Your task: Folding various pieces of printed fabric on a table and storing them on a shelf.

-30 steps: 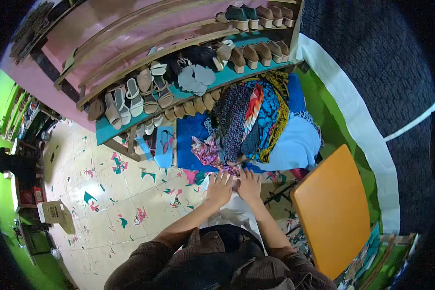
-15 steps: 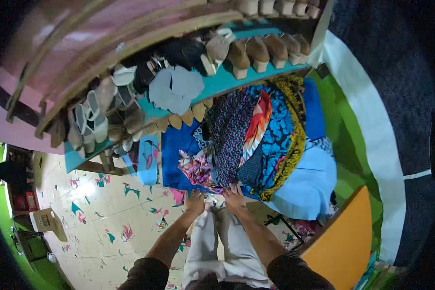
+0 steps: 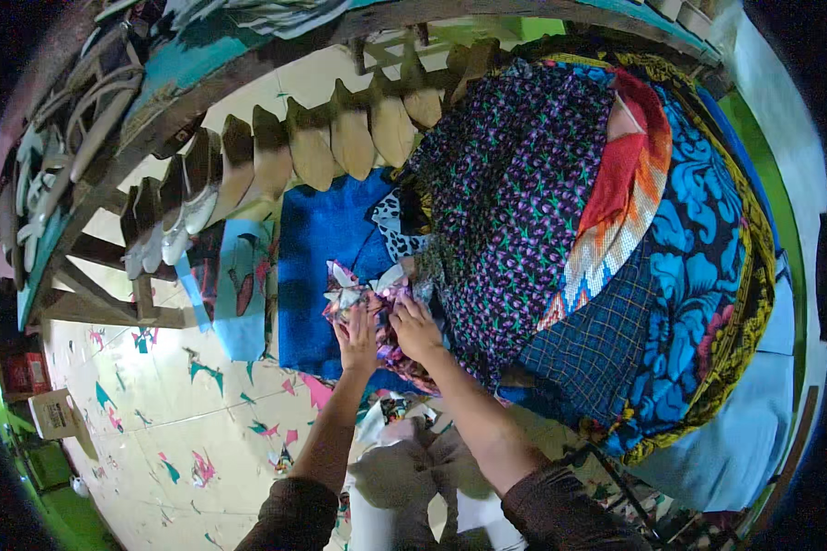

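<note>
A bunched pink floral cloth (image 3: 390, 347) lies on a blue cloth (image 3: 312, 248) in front of me. My left hand (image 3: 356, 342) rests on its left part, fingers stretched forward. Beside it, my right hand (image 3: 416, 331) lies on the cloth's right part with its fingers extended; some fingertips are lost among the folds. Just right of that hand rises a large pile of fabric: a dark purple-flowered cloth (image 3: 524, 174), a red, orange and white cloth (image 3: 629, 184), a dark checked cloth (image 3: 593, 321) and a blue-and-black patterned cloth (image 3: 698, 202). A spotted cloth piece (image 3: 398, 225) shows beyond my hands.
A row of pointed shoes (image 3: 308, 151) runs along a low wooden rack (image 3: 184, 106) ahead. More shoes (image 3: 101, 101) stand on its left side. Coloured scraps (image 3: 207, 376) litter the tiled floor (image 3: 147, 441). Light blue material (image 3: 735, 450) hangs at the right near dark metal bars (image 3: 625, 482).
The view has come closer to the fabric and rack. Both hands have moved from the near edge of the blue cloth forward onto the pink floral cloth.
</note>
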A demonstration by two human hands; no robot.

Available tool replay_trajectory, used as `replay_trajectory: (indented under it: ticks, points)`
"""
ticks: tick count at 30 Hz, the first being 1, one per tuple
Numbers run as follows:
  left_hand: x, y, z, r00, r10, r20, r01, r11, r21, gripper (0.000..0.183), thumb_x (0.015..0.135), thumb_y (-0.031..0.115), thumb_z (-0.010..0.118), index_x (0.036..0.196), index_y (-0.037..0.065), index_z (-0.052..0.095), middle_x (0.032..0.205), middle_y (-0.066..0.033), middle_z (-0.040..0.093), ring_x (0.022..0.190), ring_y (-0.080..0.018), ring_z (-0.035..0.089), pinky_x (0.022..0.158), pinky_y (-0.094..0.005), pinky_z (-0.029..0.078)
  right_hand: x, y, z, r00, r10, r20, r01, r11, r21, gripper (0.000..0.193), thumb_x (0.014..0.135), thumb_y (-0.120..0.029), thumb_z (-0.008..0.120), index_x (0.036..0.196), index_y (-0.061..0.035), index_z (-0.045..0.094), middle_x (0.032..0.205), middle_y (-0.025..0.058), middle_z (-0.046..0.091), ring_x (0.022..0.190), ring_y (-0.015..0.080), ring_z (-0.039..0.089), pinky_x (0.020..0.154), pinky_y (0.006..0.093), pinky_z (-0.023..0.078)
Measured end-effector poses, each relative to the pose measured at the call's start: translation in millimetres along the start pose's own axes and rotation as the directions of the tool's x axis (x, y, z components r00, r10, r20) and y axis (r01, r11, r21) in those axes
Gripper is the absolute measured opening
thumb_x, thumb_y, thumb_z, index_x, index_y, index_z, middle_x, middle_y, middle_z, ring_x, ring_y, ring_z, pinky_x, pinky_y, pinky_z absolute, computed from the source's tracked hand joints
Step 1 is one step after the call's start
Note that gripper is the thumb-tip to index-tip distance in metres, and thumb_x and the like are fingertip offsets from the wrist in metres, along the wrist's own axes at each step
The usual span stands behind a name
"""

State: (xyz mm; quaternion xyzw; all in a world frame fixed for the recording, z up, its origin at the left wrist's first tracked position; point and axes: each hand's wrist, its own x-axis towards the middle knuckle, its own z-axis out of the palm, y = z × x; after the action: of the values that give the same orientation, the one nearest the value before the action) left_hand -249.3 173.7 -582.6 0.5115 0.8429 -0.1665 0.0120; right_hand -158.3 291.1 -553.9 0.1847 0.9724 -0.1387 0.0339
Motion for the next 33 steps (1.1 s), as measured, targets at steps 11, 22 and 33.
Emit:
replay_trajectory:
  ticks: [11, 22, 33]
  points:
    - [-94.2, -2.8, -235.2, 0.978, 0.035, -0.204, -0.154, 0.781, -0.605, 0.018, 0.067, 0.022, 0.059, 0.076, 0.009, 0.066, 0.121, -0.0076, 0.043, 0.125, -0.0346, 0.022, 0.097, -0.0660, 0.007, -101.9, -42.8, -149.8, 0.982, 0.185, 0.023, -0.184, 0.943, 0.279, 0.054, 0.073, -0.019, 0.059, 0.125, -0.0172, 0.043, 0.130, 0.0146, 0.038, 0.124, 0.0347, 0.029, 0.102, 0.0478, 0.023]
    - [-141.7, -67.7, -458.6, 0.944, -0.067, -0.324, -0.158, 0.769, -0.620, 0.015, 0.070, 0.025, 0.059, 0.078, 0.015, 0.068, 0.121, -0.0036, 0.045, 0.121, -0.0333, 0.028, 0.099, -0.0596, 0.011, -138.2, -90.1, -335.8, 0.963, 0.266, -0.043, -0.229, 0.890, 0.394, 0.045, 0.070, -0.015, 0.057, 0.114, -0.0222, 0.053, 0.099, 0.0102, 0.061, 0.096, 0.0278, 0.055, 0.092, 0.0438, 0.034]
    - [-60.1, 2.2, -464.0, 0.942, 0.089, -0.325, -0.281, 0.738, -0.613, 0.017, 0.077, 0.024, 0.057, 0.088, 0.015, 0.065, 0.124, -0.0100, 0.042, 0.122, -0.0329, 0.027, 0.098, -0.0589, 0.016, -170.7, 63.6, -373.6, 0.808, 0.587, -0.040, -0.562, 0.749, -0.352, 0.044, 0.082, -0.018, 0.043, 0.126, -0.0182, 0.046, 0.139, 0.0071, 0.029, 0.133, 0.0280, 0.013, 0.105, 0.0537, 0.005]
